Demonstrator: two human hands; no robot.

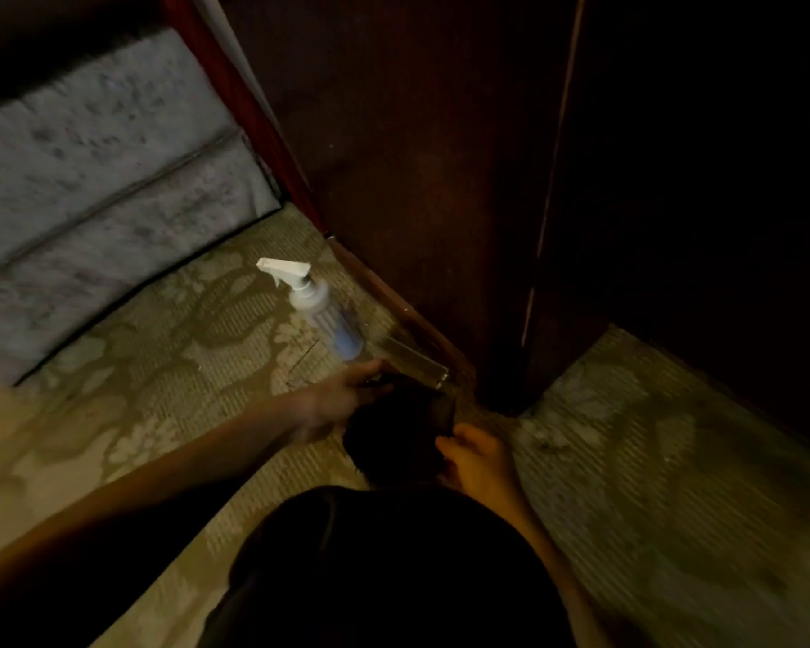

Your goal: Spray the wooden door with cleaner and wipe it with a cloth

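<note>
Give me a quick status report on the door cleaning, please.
Left hand and right hand both gripping dark cloth, low by wooden door. Spray bottle on carpet, untouched. Nothing blocking the door.

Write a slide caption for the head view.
Left hand and right hand hold a dark cloth at the foot of the wooden door; the spray bottle sits on the carpet beside them.

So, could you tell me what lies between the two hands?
A dark cloth lies bunched between the left hand and right hand; the head view shows it.
</note>
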